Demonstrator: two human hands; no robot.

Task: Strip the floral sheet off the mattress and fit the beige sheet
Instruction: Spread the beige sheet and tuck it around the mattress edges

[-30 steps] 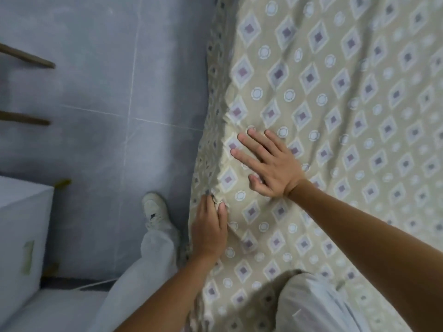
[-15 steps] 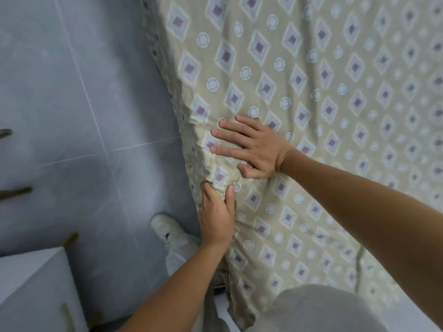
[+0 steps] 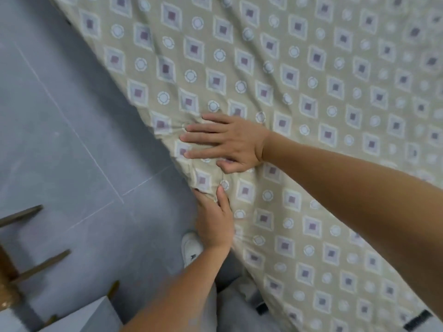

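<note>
The beige sheet (image 3: 299,92), printed with purple diamonds and white circles, covers the mattress across the upper right of the head view. My right hand (image 3: 227,142) lies flat on it near the left edge, fingers straight and spread, pressing the cloth, which wrinkles ahead of the fingertips. My left hand (image 3: 213,219) is at the mattress edge just below, thumb on top and fingers curled under a fold of the sheet. No floral sheet is in view.
Grey tiled floor (image 3: 72,140) runs along the left of the bed. My white shoe (image 3: 190,248) stands by the edge. Dark wooden legs (image 3: 36,267) and a white box (image 3: 79,317) sit at the lower left.
The view has swung and the bed edge now runs diagonally. Both hands stay at the same spot on the sheet edge, the right still flat, the left still gripping the fold.
</note>
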